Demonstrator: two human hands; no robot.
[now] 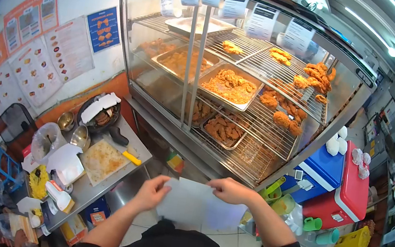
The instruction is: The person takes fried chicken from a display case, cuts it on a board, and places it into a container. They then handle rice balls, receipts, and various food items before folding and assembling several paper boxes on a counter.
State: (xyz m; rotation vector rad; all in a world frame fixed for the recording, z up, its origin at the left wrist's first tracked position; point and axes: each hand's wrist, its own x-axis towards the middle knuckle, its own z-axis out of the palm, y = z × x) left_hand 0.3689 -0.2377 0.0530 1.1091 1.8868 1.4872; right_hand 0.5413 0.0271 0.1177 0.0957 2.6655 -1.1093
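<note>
A pale, thin sheet (pixel 186 201) stretches between my two hands, low in front of my body. My left hand (pixel 152 192) pinches its upper left corner between thumb and fingers. At its upper right edge, my right hand (pixel 229 190) has its fingers closed on the sheet. The sheet's right part looks slightly bluish. Just beyond my hands stands a glass display cabinet (pixel 192 71) with wire racks. It holds metal trays of fried pieces (pixel 230 86) and loose fried chicken (pixel 287 121).
On the left, a counter (pixel 124 169) bears a stained cutting board (pixel 102 160), a yellow-handled knife (pixel 131 158), bowls and boxes. To the right are a blue cooler (pixel 321 167), a red cooler (pixel 336 200) and green cups (pixel 312 224). Another person's hand (pixel 21 239) shows at lower left.
</note>
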